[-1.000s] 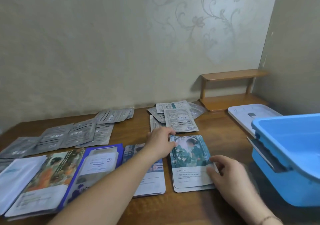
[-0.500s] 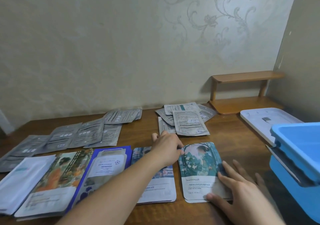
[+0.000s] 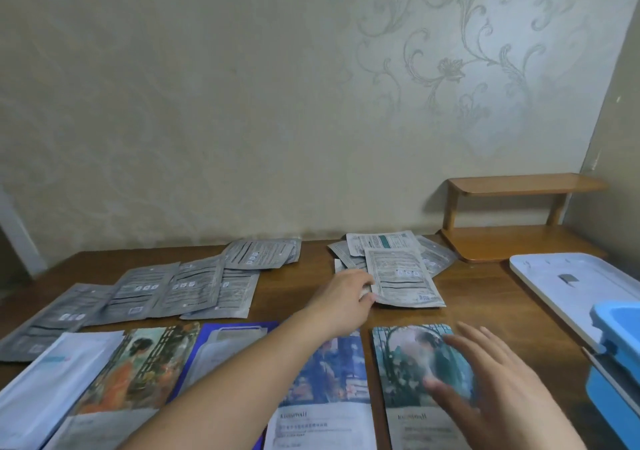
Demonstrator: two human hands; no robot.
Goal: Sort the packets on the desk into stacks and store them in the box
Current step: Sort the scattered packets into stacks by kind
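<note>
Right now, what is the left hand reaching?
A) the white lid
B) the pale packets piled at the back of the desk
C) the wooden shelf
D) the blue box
B: the left hand has its fingers at the near left edge of the pale packets, far from the blue box.

Glossy foil packets (image 3: 204,281) on a smooth wooden desk (image 3: 485,297).
</note>
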